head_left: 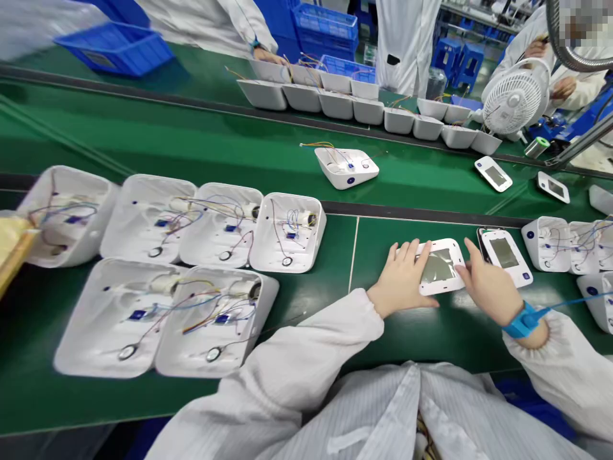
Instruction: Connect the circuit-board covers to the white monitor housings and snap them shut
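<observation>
A white front panel (456, 252) with a grey, shiny display window lies near the table's front edge. My left hand (400, 281) grips its left end, fingers over the upper edge and thumb along the lower one. At the panel's right end is my right hand (493, 291), its thumb touching the edge and its index finger raised beside it; the other fingers are mostly hidden. A blue strap (523, 321) with a cord circles my right wrist. Just beyond that hand, a second white display panel (521, 260) rests on a darker piece, partly covered by the hand.
Several white housings (218, 345) with wires stand at left, more (550, 243) at right. One housing (347, 172) and two panels (495, 176) sit on the middle strip. Across stand a row of housings (338, 105), a fan (514, 105), a blue crate (117, 51) and co-workers.
</observation>
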`<state>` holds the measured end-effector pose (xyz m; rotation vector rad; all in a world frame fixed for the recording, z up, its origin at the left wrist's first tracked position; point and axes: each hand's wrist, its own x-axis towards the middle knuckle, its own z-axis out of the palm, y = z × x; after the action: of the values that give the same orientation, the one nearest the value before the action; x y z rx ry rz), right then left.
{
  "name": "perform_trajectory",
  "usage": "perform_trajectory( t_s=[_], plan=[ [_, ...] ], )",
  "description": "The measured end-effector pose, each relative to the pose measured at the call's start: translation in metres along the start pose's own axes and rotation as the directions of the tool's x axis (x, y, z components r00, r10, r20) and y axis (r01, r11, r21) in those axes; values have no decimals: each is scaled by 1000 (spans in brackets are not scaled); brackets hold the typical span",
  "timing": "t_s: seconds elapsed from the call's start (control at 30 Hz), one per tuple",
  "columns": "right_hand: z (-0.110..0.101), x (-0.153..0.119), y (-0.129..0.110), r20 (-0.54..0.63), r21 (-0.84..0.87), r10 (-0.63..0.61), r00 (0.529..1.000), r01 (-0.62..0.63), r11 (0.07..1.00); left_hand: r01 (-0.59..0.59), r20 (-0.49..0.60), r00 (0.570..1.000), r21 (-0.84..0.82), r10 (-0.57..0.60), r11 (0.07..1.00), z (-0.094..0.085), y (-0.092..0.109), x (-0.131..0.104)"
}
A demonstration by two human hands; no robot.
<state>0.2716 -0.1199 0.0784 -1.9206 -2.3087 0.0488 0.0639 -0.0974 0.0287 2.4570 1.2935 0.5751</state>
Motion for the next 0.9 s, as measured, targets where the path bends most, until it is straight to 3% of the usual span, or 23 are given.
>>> perform_trajectory(
  t_s=[0.07,0.13,0.2,0.23,0.4,0.6,0.9],
  plan=[
    [-6,10,-9,-56,-110,-304,951,296,949,-21,-52,998,-23,19,1000,9,-5,-10],
    [-6,26,-17,5,-105,-591,806,588,802,-45,-85,996,-62,40,997,16,-11,-11],
    [-1,41,-19,101,-69,-720,686,727,683,-67,-98,993,-80,59,995,19,-15,-9],
    [3,46,-19,136,-65,-739,660,750,658,-70,-101,993,-82,61,994,19,-16,-8],
    [17,46,-19,182,-110,-725,664,747,656,-59,-80,996,-117,50,991,17,-12,-8],
    [12,41,-20,187,-114,-690,699,713,691,-14,-60,998,-137,6,990,15,-7,-7],
    [28,96,-13,195,-112,-639,744,664,739,-59,-127,991,-73,49,996,18,-10,-7]
  ],
)
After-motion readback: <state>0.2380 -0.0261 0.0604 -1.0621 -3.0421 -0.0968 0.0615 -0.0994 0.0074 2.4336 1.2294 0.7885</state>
